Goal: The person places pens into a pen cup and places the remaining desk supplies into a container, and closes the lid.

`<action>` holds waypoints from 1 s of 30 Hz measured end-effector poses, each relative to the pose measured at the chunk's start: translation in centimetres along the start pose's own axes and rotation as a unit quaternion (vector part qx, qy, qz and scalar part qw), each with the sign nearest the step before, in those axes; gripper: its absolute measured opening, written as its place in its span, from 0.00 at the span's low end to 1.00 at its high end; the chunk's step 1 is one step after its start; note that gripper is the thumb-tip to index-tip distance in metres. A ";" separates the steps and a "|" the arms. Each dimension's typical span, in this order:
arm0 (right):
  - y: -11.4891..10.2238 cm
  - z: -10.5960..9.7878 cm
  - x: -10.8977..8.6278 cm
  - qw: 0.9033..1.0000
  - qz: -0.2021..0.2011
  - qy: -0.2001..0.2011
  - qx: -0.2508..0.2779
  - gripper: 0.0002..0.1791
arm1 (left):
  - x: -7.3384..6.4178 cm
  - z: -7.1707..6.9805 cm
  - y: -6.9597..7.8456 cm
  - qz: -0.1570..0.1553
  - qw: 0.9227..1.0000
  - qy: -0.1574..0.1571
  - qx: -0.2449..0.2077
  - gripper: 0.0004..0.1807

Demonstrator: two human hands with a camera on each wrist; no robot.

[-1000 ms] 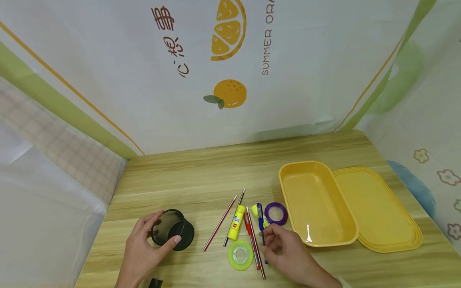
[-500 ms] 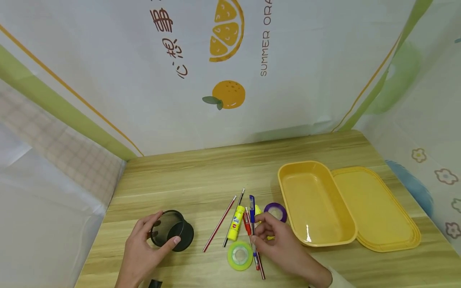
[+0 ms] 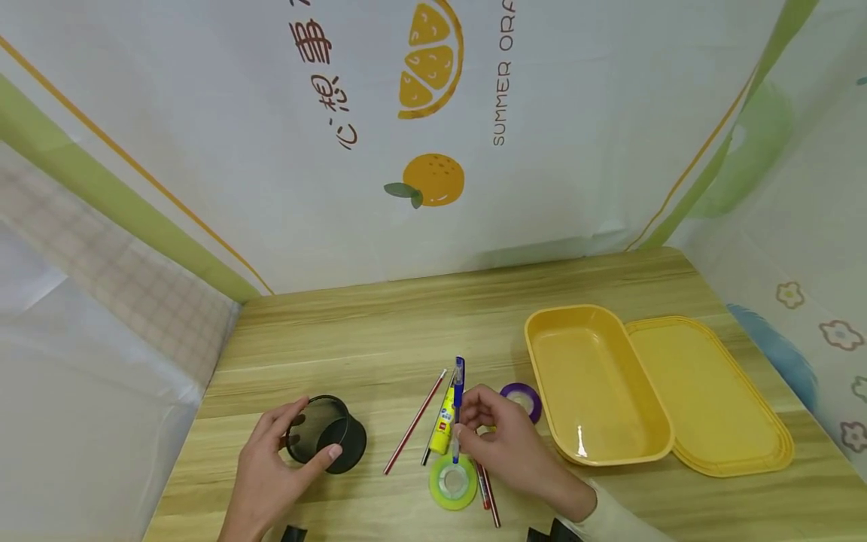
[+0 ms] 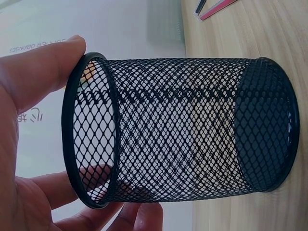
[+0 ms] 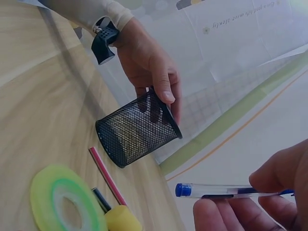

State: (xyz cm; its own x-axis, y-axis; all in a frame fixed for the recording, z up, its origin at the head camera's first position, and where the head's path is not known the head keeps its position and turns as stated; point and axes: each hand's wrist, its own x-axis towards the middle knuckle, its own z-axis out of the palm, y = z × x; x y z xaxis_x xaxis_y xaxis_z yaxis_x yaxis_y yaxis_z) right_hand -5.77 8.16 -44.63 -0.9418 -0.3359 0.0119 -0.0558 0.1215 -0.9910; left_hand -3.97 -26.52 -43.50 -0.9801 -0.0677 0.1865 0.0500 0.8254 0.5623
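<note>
A black mesh pen holder [image 4: 178, 130] stands upright on the table at the left, and my left hand [image 3: 271, 459] grips its rim between thumb and fingers. My right hand [image 3: 504, 436] pinches a blue capped pen [image 3: 458, 384] between thumb and fingertips, raised over the tabletop with its cap end pointing away. In the head view the pen overlaps a yellow glue stick [image 3: 443, 421] and a green tape roll [image 3: 452, 483]. A red pencil [image 3: 415, 421] lies between the pen holder and the glue stick. The right hand partly hides a red pen [image 3: 484, 489] and another pencil [image 3: 493, 506].
Just right of the right hand lies a purple tape roll [image 3: 531, 399]. Beyond it stands a yellow plastic box [image 3: 667, 436], open on top, with its yellow lid [image 3: 718, 399] flat alongside. A dark pencil [image 3: 426, 456] lies partly under the glue stick. A printed curtain [image 3: 542, 188] hangs behind the table.
My right hand has lifted the blue pen off the table and carried it left, from beside the red pen to over the glue stick and green tape. The left hand has kept its grip.
</note>
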 end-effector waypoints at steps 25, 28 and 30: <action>-2.7 4.0 4.5 0.994 -0.069 -0.009 0.087 0.09 | 0.1 0.1 0.0 -0.001 1.000 -0.006 -0.017 0.45; -3.1 4.5 4.9 0.993 -0.071 -0.012 0.098 0.09 | 0.1 0.0 0.0 -0.006 1.000 -0.008 -0.016 0.45; -3.4 4.8 5.2 0.992 -0.070 -0.010 0.101 0.10 | 0.2 0.0 0.0 -0.011 1.000 -0.009 -0.016 0.45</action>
State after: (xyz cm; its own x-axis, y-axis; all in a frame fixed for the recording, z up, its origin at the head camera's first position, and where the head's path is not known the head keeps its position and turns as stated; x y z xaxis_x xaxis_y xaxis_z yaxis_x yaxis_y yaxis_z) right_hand -8.92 1.55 -41.81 -0.9226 -0.3553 0.1501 -0.1153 -0.1174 -0.9864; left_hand -4.13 -26.58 -43.46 -0.9845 -0.0748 0.1588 0.0344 0.8049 0.5924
